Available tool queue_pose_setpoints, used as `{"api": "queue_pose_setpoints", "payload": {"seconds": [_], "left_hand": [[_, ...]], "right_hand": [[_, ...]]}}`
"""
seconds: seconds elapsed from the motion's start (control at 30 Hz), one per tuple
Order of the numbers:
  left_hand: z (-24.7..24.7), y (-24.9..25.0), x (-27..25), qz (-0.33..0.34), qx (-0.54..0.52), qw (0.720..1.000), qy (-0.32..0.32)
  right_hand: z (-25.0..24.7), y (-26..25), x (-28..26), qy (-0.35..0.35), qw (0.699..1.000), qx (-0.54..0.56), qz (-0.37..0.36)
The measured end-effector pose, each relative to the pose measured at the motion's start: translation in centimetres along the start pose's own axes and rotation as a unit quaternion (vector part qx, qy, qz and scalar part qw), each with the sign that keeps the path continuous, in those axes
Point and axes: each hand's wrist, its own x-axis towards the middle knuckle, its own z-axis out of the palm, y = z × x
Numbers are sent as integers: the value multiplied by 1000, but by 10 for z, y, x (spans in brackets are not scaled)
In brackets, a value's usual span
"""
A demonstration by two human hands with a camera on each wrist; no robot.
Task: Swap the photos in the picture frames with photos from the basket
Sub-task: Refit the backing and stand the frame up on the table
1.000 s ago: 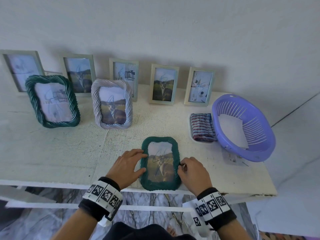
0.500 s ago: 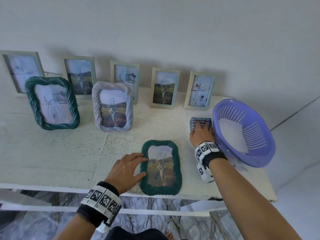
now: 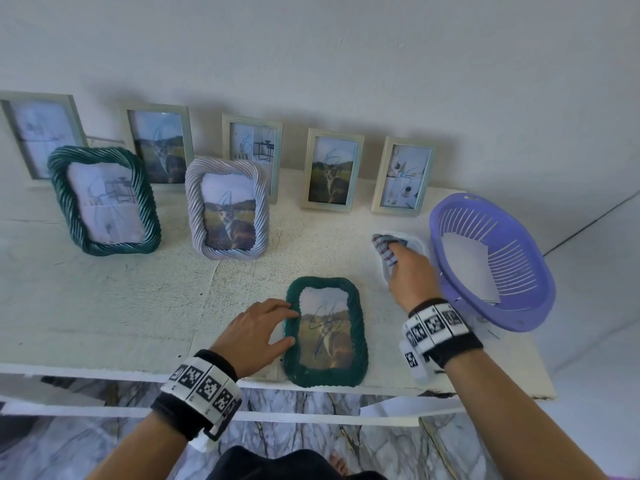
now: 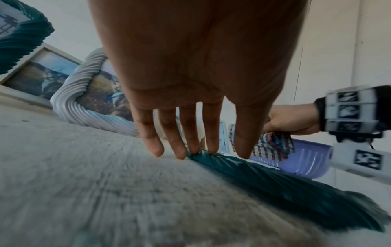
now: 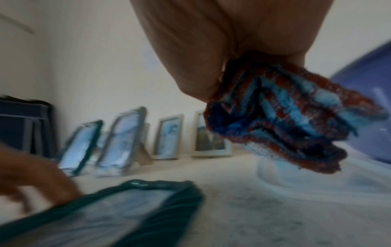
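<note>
Dark green frame flat at the table's front edge, cloth lifted beside the basket

The dark green frame (image 3: 325, 332) lies face up, its near end at the table (image 3: 104, 306) front edge, bare tabletop to its left. The left hand (image 3: 254, 336) rests beside it, fingers (image 4: 191, 142) straight, tips touching the frame's left rim. The right hand (image 3: 410, 275) has its fingers curled round a striped cloth (image 5: 281, 113), held just above a white tray (image 3: 417, 242) that sits against the purple basket (image 3: 519, 313), where a white photo (image 3: 471, 268) lies.
</note>
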Motion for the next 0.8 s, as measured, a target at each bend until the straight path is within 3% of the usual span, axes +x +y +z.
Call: {"api": "queue_pose_setpoints", "payload": {"seconds": [0.17,0.27,0.33,0.43,0.5,0.63,0.8], "left_hand": [[-16,0,12,9,45,998,-32],[-30,0,26,32,111,991,-67],[-36,-1,36,46,151,982,-105],[-39,-4,45,62,193,969,-143],[-37,-5,47,73,211,964,-146],[-32,-5,45,77,241,957,-143],[-29,-1,45,73,273,951,-126]], "right_hand": [[10,-39,-61,-78,992,-12,-98],[28,-44,-73,-135,983,-84,-90],[34,-47,-77,-135,977,-141,-90],[39,-48,-76,-147,977,-137,-67],[43,-46,-77,-172,975,-127,-55],[50,-47,-77,-145,977,-142,-71],[61,-63,-89,-168,973,-108,-118]]}}
